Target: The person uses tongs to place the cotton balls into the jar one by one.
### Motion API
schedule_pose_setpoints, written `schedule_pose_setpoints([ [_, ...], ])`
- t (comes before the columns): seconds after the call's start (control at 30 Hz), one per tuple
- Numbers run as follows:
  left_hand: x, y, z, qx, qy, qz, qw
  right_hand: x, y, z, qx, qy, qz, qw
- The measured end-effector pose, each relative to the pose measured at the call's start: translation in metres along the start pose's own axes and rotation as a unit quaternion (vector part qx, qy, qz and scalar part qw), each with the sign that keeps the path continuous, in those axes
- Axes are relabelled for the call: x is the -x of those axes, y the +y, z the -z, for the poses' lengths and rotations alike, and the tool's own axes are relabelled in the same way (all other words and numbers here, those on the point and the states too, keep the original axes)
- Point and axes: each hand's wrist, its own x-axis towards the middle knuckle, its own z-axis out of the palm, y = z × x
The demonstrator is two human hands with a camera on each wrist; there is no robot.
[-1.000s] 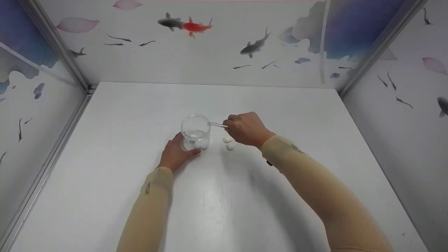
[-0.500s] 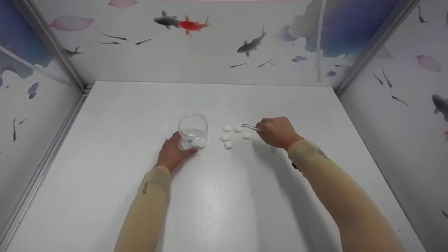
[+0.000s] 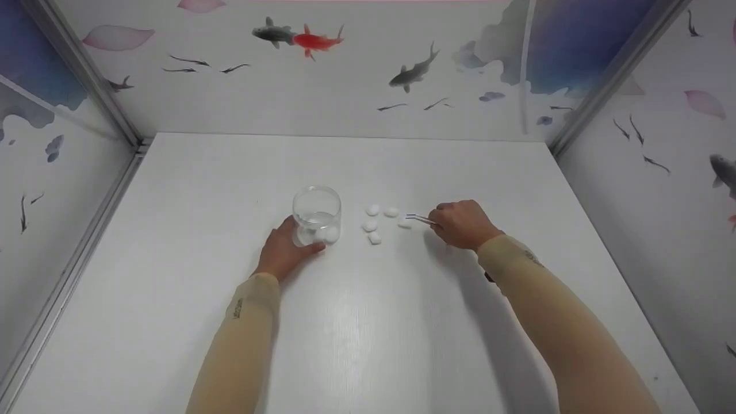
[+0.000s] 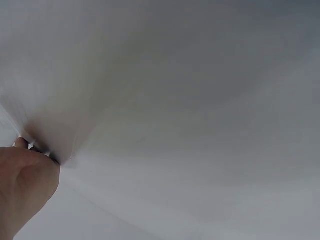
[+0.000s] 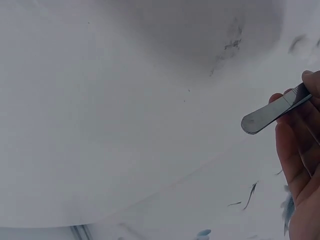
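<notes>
Near the middle of the white table stands a clear jar (image 3: 317,221), with white cotton balls (image 3: 332,234) at its bottom. My left hand (image 3: 282,248) grips the jar low on its left and near side; the left wrist view catches only part of that hand (image 4: 27,185). Metal tweezers (image 3: 424,219) are pinched in my right hand (image 3: 464,224). Their tips point left, just above the rightmost loose cotton ball (image 3: 405,225); whether they touch it I cannot tell. In the right wrist view the tweezers' rounded rear end (image 5: 265,116) sticks out of my fingers.
Several more loose cotton balls (image 3: 370,226) lie on the table (image 3: 345,345) between the jar and the tweezers. White panels printed with fish (image 3: 414,75) enclose the table at the back and both sides.
My right hand has moved right from the jar's rim with the tweezers, then slightly nearer to me over the rightmost cotton ball. My left hand keeps its grip on the jar.
</notes>
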Motion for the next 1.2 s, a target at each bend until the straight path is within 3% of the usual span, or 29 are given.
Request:
schedule_pose_setpoints([
  [0.4, -0.001, -0.001, 0.0, -0.01, 0.002, 0.0, 0.9999, 0.006, 0.004, -0.002, -0.003, -0.049, -0.041, 0.998],
  [0.93, 0.0, -0.001, -0.001, -0.018, -0.006, 0.011, 0.9998, 0.002, 0.002, -0.01, 0.016, -0.029, -0.03, 0.999],
  [1.2, -0.002, -0.003, -0.002, -0.018, 0.0, 0.008, 0.9998, -0.002, 0.0, -0.016, 0.011, -0.039, -0.036, 0.999],
])
